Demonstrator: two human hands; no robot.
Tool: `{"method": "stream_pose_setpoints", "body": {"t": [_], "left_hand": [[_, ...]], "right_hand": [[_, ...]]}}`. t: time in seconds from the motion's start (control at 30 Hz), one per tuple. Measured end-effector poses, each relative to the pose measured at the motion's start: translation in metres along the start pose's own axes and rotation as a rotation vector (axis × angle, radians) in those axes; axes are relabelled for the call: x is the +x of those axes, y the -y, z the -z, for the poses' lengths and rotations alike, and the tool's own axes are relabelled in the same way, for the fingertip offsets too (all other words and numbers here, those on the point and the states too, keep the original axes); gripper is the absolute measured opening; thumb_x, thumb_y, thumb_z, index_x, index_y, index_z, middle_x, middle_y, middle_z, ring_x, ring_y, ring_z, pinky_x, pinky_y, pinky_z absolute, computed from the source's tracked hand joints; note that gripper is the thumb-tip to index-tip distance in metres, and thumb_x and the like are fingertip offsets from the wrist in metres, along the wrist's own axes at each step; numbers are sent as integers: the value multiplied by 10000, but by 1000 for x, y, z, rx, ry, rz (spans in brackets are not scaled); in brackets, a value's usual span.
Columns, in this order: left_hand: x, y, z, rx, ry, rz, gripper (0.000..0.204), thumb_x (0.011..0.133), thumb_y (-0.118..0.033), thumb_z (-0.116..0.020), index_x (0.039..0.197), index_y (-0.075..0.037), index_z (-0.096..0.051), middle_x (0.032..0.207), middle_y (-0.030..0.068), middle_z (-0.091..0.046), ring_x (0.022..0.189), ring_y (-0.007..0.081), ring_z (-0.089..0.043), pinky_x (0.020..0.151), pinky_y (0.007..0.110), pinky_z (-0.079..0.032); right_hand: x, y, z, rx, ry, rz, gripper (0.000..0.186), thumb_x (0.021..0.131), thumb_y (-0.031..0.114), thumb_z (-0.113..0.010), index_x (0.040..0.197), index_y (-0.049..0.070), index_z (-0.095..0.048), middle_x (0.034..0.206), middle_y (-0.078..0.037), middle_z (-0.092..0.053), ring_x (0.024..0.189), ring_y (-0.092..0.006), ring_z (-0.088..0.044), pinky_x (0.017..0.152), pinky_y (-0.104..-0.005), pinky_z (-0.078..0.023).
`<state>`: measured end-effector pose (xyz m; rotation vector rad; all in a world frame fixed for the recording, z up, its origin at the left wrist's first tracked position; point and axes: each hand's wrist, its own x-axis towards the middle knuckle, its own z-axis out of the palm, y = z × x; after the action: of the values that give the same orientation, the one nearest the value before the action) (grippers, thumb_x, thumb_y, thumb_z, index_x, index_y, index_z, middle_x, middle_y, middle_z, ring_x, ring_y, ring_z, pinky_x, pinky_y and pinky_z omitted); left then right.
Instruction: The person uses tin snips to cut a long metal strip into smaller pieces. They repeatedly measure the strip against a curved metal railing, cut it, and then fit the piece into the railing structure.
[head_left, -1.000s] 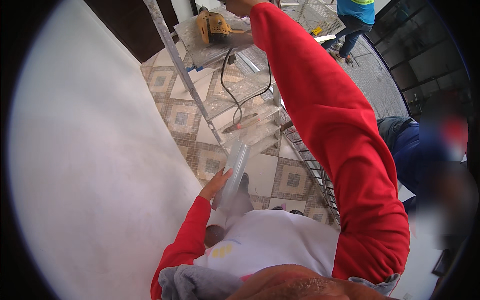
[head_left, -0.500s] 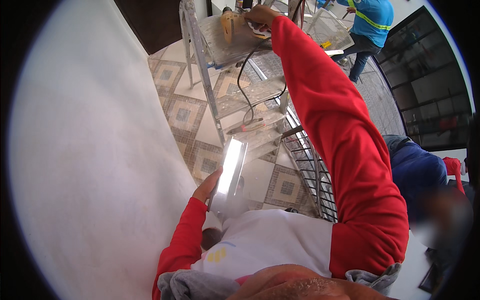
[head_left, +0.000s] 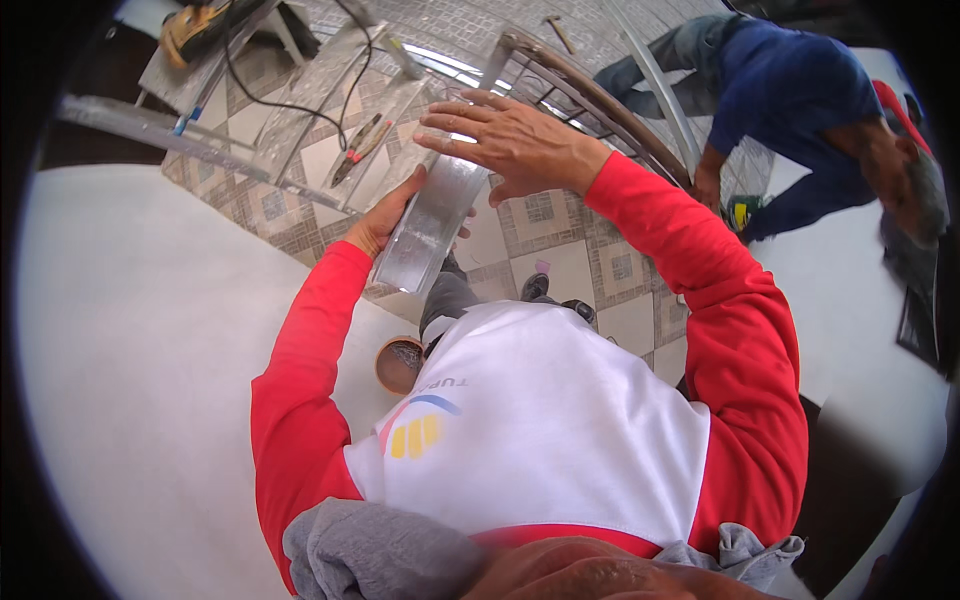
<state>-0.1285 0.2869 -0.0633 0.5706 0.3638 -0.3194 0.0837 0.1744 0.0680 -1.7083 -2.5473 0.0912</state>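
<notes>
My left hand [head_left: 385, 215] is wrapped round the side of a short, silvery metal channel [head_left: 430, 225], which tilts up and away in front of my chest. At the channel's far end is my right hand [head_left: 515, 145], palm down with fingers stretched out over it. Whether those fingers touch the metal I cannot tell. Just past my left hand, pliers with red handles [head_left: 360, 150] lie on a step of the ladder [head_left: 250, 165]. A yellow power drill [head_left: 190, 35] rests on the ladder's top at the far left, a black cable [head_left: 285, 105] looping near it.
A white wall surface [head_left: 170, 340] runs along my left. Below the channel stands a round brown container [head_left: 400, 365] with small bits inside. A metal railing [head_left: 590, 85] is ahead to the right. Beyond it lies a hammer [head_left: 560, 33]. A person in blue [head_left: 790, 85] bends down at the right.
My right hand has left the drill on the ladder and come back to the channel's far end. My left hand still holds the channel. The view has turned right.
</notes>
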Motion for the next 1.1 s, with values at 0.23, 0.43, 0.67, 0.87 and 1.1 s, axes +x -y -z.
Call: {"method": "stream_pose_setpoints", "body": {"t": [0.23, 0.43, 0.67, 0.87, 1.1], "left_hand": [[163, 87, -155, 497, 385, 600, 846, 1017, -715, -291, 1512, -40, -421, 1299, 245, -634, 1037, 361, -725, 858, 445, -630], [302, 183, -273, 1076, 595, 689, 887, 1007, -718, -385, 1527, 2, -405, 1432, 217, -555, 1271, 351, -599, 1012, 447, -533], [391, 311, -333, 932, 202, 350, 922, 964, -696, -533, 1547, -6, -350, 1467, 226, -502, 1287, 344, -575, 1072, 460, -479], [423, 444, -378, 561, 96, 358, 1108, 900, -673, -661, 1632, -73, -86, 1604, 289, -266, 1413, 402, -430, 1160, 531, -392], [503, 482, -400, 237, -76, 266, 938, 955, -528, -685, 1601, -65, -187, 1626, 249, -224, 1505, 451, -250, 1187, 598, -335]], "right_hand": [[-297, 101, -40, 29, -96, -581, 922, 682, 220, -892, 1483, 97, -453, 1330, -116, -583, 1303, -290, -534, 1169, -439, -386], [-517, 270, -61, 157, -315, -1252, 789, 711, 243, -871, 1391, 59, -513, 1273, -144, -601, 1265, -329, -560, 1050, -455, -452], [-693, 414, -120, 216, -486, -2081, 903, 708, 352, -900, 1435, 50, -457, 1330, -212, -594, 1252, -374, -564, 1053, -487, -446], [-774, 402, -179, 218, -482, -2052, 914, 722, 351, -896, 1459, 52, -446, 1370, -204, -574, 1274, -389, -549, 1063, -493, -443], [-829, 358, -199, 482, -537, -2025, 929, 738, 362, -889, 1497, 90, -428, 1437, -196, -541, 1341, -389, -508, 1133, -469, -407]]}}
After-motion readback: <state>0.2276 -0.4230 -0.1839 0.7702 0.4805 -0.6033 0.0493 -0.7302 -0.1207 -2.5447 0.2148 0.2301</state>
